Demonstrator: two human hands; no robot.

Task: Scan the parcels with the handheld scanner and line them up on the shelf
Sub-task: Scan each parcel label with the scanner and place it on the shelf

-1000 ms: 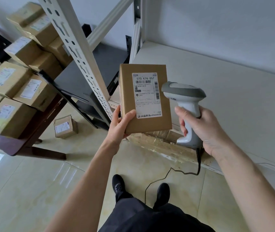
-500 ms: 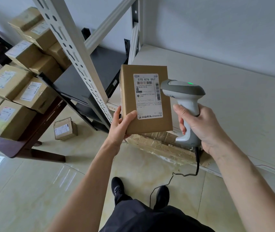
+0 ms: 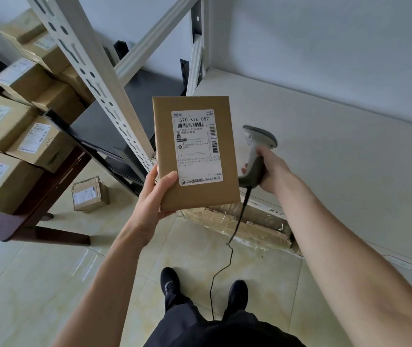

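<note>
Head view. Left hand (image 3: pixel 153 196) grips the parcel (image 3: pixel 194 152) by its lower left corner — thumb across the labelled face, the other fingers behind it. Right hand (image 3: pixel 272 171), just right of the parcel, has its fingers clamped round the scanner (image 3: pixel 256 156) grip, seemingly above the shelf (image 3: pixel 337 146) — the scanner's head is blurred.

The white shipping label (image 3: pixel 196 146) on the centre parcel (image 3: pixel 194 151) reads "570 K76 057"; its smaller print is illegible.

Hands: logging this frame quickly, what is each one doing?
Left hand: holds the parcel.
Right hand: grips the scanner.
</note>
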